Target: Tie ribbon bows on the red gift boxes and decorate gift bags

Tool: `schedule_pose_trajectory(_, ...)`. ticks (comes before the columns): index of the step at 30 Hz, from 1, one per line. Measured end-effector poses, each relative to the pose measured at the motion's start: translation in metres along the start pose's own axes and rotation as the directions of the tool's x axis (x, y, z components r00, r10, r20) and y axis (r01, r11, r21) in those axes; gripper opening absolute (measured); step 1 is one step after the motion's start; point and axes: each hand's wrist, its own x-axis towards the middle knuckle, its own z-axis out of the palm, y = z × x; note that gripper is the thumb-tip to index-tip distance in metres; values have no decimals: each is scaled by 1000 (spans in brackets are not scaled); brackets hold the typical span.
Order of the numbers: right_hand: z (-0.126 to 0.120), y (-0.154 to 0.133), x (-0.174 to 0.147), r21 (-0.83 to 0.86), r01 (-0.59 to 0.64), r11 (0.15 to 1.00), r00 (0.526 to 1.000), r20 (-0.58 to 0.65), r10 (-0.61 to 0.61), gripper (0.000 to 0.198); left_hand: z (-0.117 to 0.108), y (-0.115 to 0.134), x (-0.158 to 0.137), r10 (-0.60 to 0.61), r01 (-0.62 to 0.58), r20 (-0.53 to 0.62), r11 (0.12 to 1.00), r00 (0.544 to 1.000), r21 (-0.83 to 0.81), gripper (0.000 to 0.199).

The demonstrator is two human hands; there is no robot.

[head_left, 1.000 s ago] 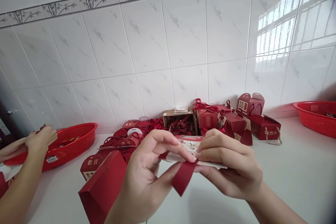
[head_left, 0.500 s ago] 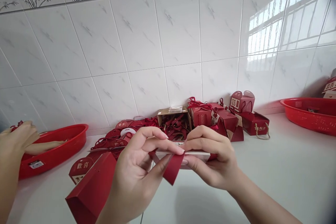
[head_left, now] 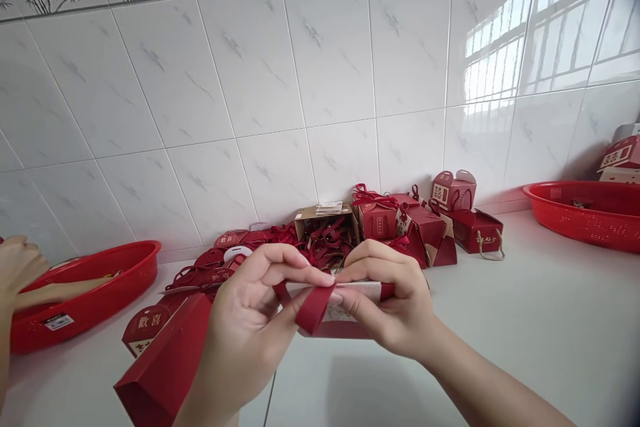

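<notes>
The left hand (head_left: 255,317) and right hand (head_left: 395,300) pinch a dark-red ribbon (head_left: 313,312) at a gift box (head_left: 343,329) raised above the white tabletop (head_left: 525,307). Tying seems under way; next likely calls for drawing the ribbon snug.

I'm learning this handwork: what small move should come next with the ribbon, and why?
Probably the left hand should draw the ribbon snug while the right hand steadies the box. Both hands' fingertips meet where the ribbon crosses the box's upper edge, and a fold of it droops below them.
</notes>
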Motion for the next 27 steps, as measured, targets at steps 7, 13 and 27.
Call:
schedule_pose_trajectory(7, 4, 4, 0, 70, -282, 957, 959, 46, 279, 10, -15, -4, 7, 11, -20, 110, 997, 994, 77, 26)
schedule_pose_trajectory(13, 7, 5, -3, 41, -451, 892, 880, 189, 436, 15, -16, -6, 15, 30, -40, 51, 977, 998, 211, 8)
schedule_pose_trajectory(27, 7, 1, -5, -33, -592, 805, 724, 416, 549, 24, -12, -20, 14, 265, -164, -148, 861, 953, 482, 4)
